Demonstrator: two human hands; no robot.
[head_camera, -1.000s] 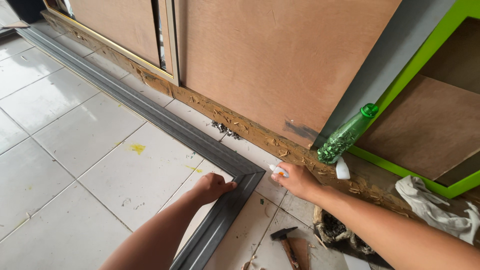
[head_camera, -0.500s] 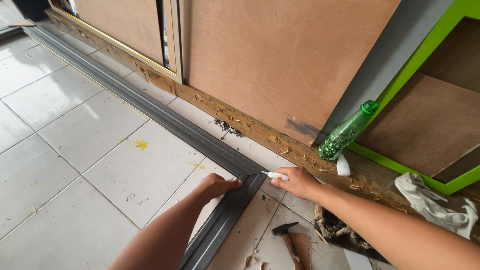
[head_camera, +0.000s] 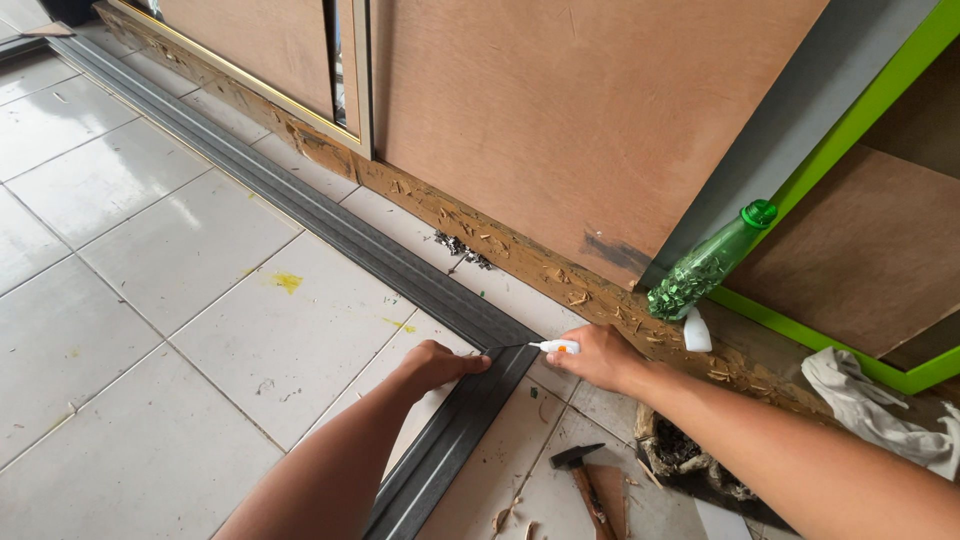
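Note:
A long dark grey metal strip (head_camera: 300, 215) lies across the white floor tiles, with a second grey piece (head_camera: 440, 455) meeting it at a mitred corner. My left hand (head_camera: 435, 365) presses on the strip beside that corner. In my right hand (head_camera: 600, 355) is a small white glue tube with an orange band (head_camera: 555, 346), its thin nozzle pointing at the joint.
A green plastic bottle (head_camera: 705, 265) leans against the plywood panel (head_camera: 590, 110) and green frame (head_camera: 800, 330). A small white bottle (head_camera: 696, 330) lies below it. A hammer (head_camera: 580, 470), wood chips, a heap of dark screws (head_camera: 462, 246) and a white rag (head_camera: 870, 400) lie around.
My right hand has moved down and left, bringing the glue tube's nozzle to the corner joint. My left hand stays on the strip.

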